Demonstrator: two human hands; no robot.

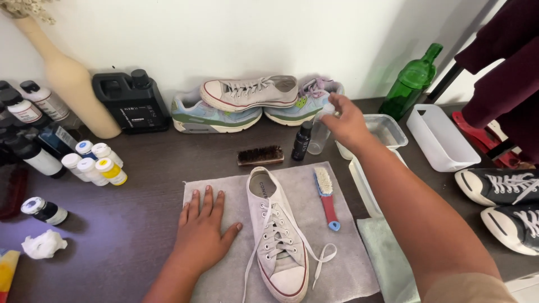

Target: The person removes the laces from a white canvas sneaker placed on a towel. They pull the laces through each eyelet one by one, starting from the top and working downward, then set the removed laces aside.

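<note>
1. We find the clear spray bottle (319,134) at the far side of the bench (140,235), right of the centre, upright, just beside a small dark bottle (302,140).
2. The right hand (347,122) is the nearer one; it reaches far and its fingers curl over the bottle's top, touching it. We cannot tell whether the grip is closed.
3. The left hand (203,230) lies flat and open, fingers spread, on the grey cloth (348,269), just left of the white sneaker (278,235).
4. The sneaker's long axis runs near to far, toe near.
</note>
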